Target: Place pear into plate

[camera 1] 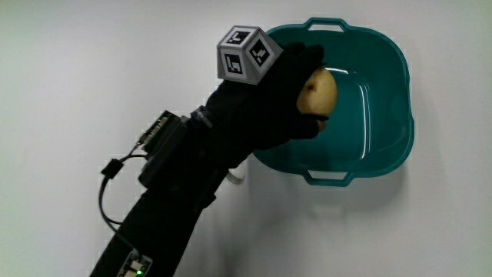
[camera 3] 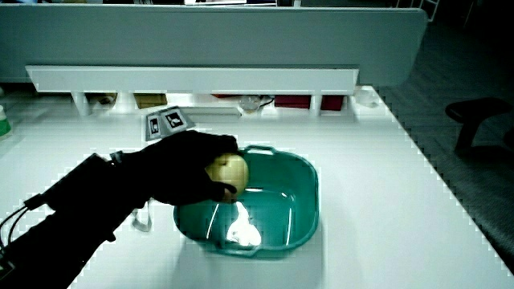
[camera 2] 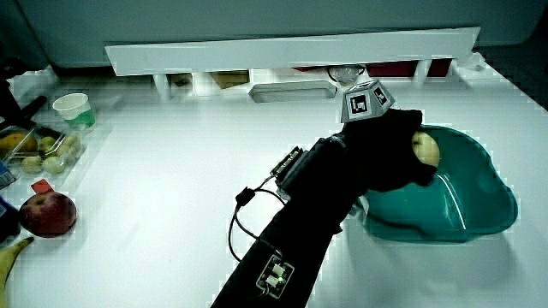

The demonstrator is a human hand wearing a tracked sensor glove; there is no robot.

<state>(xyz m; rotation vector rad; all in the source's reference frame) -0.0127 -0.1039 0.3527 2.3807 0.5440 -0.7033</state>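
A yellow pear (camera 1: 318, 91) is held in the gloved hand (camera 1: 286, 98), whose fingers curl around it. The hand hovers over the rim of a teal basin-shaped plate (camera 1: 388, 85) with two handles. In both side views the pear (camera 2: 425, 150) (camera 3: 228, 171) sits above the plate's edge (camera 2: 488, 214) (camera 3: 305, 210), not resting on its floor. The patterned cube (camera 1: 244, 52) rides on the back of the hand. The plate's inside holds nothing else.
In a side view, a red apple (camera 2: 48, 213), a banana tip (camera 2: 10, 254), a clear box of fruit (camera 2: 47, 147) and a paper cup (camera 2: 72, 109) lie at the table's edge. A low white partition (camera 2: 291, 50) runs along the table.
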